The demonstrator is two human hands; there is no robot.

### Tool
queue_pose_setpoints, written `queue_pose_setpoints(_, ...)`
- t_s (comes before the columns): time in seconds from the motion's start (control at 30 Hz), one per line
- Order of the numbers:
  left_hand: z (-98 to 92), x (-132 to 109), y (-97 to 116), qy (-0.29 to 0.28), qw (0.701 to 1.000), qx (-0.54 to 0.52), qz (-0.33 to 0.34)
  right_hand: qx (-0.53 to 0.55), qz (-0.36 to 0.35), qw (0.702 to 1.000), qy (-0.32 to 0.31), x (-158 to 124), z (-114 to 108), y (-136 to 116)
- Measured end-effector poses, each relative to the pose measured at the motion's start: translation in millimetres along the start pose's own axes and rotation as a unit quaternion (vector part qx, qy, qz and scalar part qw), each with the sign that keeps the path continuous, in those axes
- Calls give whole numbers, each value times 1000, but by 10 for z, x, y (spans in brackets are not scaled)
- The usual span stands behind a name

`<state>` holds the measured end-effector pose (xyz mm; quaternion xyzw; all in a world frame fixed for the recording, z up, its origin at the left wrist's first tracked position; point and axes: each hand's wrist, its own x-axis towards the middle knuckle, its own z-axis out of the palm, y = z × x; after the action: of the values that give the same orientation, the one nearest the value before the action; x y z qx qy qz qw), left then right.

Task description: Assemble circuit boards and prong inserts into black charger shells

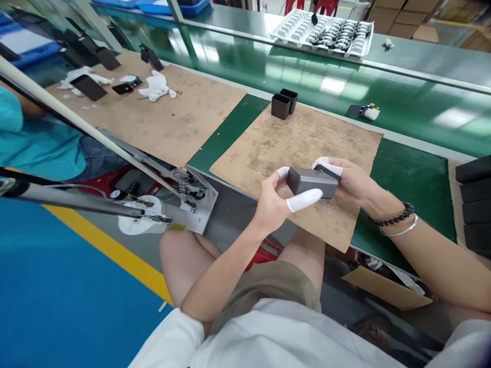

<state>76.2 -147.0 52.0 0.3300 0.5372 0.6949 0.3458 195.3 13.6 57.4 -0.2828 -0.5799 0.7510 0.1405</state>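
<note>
My left hand (273,203), with white finger cots on thumb and a finger, is closed around a dark grey box-shaped plastic housing (311,183) held above the cardboard sheet. At the housing's far right end, my right hand (351,181), also in white finger cots, pinches a flat black piece (327,172). This piece lies against or very close to the housing's end; whether they are joined I cannot tell. Two open black rectangular housings (282,106) stand upright at the far corner of the cardboard sheet (303,138).
A small part with a black plate (357,110) lies on the green conveyor (414,110). Beyond stands a white tray (326,33) of small parts. Dark boxes (475,191) are stacked at right. Another person in a teal top (34,138) sits left, near a pale diagonal bar (88,120).
</note>
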Motion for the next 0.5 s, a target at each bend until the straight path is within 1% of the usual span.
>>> queue_pose_setpoints(0.07,-44,64,-88,-15,990,-116,-82,89,68,994,-5,-7,27,13)
queue_pose_setpoints(0.1,-61,95,-134,-15,980,-159,-116,118,94,988,-2,-23,46,11)
queue_pose_setpoints(0.13,-72,123,-180,-9,973,-186,-136,136,115,984,3,-49,72,2)
queue_pose_setpoints(0.17,-77,145,-224,4,972,-192,-136,142,131,981,5,-85,107,-12)
queue_pose_setpoints(0.2,-76,160,-266,26,977,-178,-116,139,144,980,-1,-128,149,-30)
queue_pose_setpoints(0.27,-61,162,-350,68,992,-101,-42,110,150,982,-29,-207,243,-67)
queue_pose_setpoints(0.3,-48,152,-392,70,997,-45,-6,83,136,987,-37,-228,277,-82)
queue_pose_setpoints(0.37,-16,117,-476,42,994,87,52,5,81,996,-29,-194,262,-117)
queue_pose_setpoints(0.4,2,98,-517,23,984,164,73,-39,54,998,-15,-131,192,-144)
queue_pose_setpoints(0.43,21,81,-556,11,965,244,94,-88,32,996,5,-38,73,-184)
queue_pose_setpoints(0.47,41,67,-594,6,940,322,114,-139,14,990,25,79,-95,-239)
queue_pose_setpoints(0.5,61,56,-628,6,911,390,134,-194,-10,979,60,212,-304,-309)
